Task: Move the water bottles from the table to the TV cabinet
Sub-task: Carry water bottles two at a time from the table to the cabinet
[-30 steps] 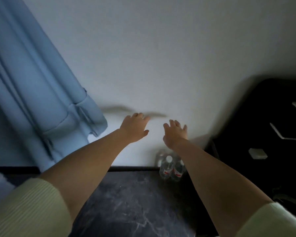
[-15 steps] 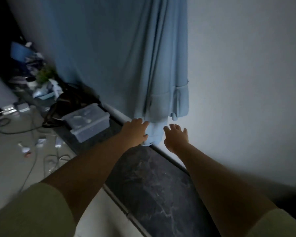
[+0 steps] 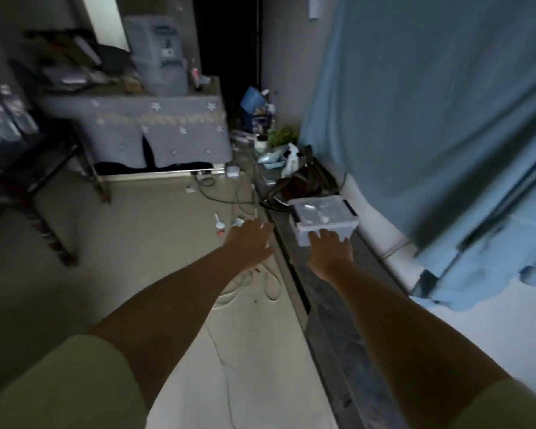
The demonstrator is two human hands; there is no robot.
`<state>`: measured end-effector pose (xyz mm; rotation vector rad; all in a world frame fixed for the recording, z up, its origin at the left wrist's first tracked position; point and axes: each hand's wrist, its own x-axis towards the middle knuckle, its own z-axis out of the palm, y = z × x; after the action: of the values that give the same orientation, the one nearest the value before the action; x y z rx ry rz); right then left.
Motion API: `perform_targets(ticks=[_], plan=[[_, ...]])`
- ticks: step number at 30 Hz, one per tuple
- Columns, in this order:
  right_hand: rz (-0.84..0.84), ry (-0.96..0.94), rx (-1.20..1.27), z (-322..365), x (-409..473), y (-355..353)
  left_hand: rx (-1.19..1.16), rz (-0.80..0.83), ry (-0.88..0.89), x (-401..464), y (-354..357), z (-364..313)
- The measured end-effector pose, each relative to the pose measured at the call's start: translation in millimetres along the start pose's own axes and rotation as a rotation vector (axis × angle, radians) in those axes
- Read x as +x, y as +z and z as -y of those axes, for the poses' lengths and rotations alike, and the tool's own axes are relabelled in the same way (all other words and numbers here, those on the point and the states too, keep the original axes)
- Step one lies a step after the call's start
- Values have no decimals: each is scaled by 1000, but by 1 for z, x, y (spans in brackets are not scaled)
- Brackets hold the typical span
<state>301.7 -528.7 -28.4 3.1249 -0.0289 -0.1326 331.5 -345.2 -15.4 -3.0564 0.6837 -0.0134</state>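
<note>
Both hands, left hand [image 3: 250, 243] and right hand [image 3: 330, 249], spread and empty; upright water bottles [image 3: 3, 116] far left of them, left hand nearer.

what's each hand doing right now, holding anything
Left hand: open, fingers spread, holding nothing.
Right hand: open, fingers straight, holding nothing.

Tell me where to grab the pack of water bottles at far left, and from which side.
Only the right part of the water bottle pack shows, blurred, at the frame's left edge on the dark table. The bottles seem upright, so probably grip under the pack's near corners, coming from its open right front. Left hand and right hand are both empty.
</note>
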Motion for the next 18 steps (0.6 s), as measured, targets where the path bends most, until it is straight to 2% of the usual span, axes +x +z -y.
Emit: perform_targets(ticks=[5, 7, 12, 18], plan=[[-44, -138, -16, 131, 14, -9, 48, 12, -131, -60, -13, 112], [-59, -238, -8, 205, 19, -12, 49, 19, -231, -94, -17, 172], [-27, -376, -35, 332, 31, -29, 50, 11, -403, -155, -26, 273], [-15, -551, -59, 445, 47, -35, -37, -15, -590, -210, -27, 360]])
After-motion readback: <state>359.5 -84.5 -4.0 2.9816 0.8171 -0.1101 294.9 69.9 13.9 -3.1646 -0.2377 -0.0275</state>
